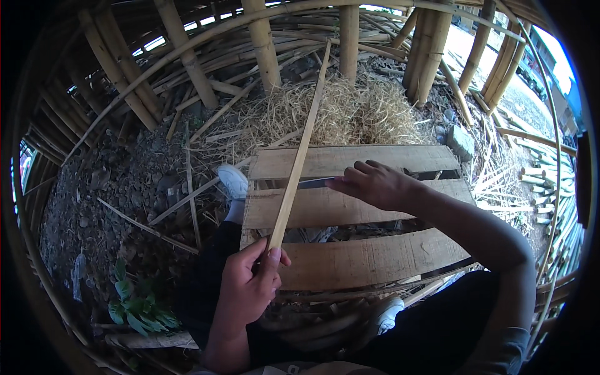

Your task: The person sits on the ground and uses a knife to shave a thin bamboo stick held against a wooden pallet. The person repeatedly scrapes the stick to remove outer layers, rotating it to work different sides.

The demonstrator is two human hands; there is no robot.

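Observation:
My left hand (pixel 253 281) is closed round the near end of a long flat bamboo strip (pixel 301 156). The strip slants up and away over the left side of a slatted wooden bench, its far tip reaching toward the bamboo posts. In my right hand (pixel 375 185) is a knife (pixel 314 183), its handle hidden by my fingers. The narrow grey blade points left, its tip at or very near the strip's right edge; whether they touch I cannot tell. Under both lies the slatted wooden bench (pixel 359 259).
A heap of pale shavings (pixel 365 115) lies beyond the bench, before upright bamboo posts (pixel 262 50). Cut green bamboo poles (pixel 556 200) are piled at the right. A grey block (pixel 460 143) sits near the bench's far right corner. Leafy green plant (pixel 137 303) and loose strips lie at left.

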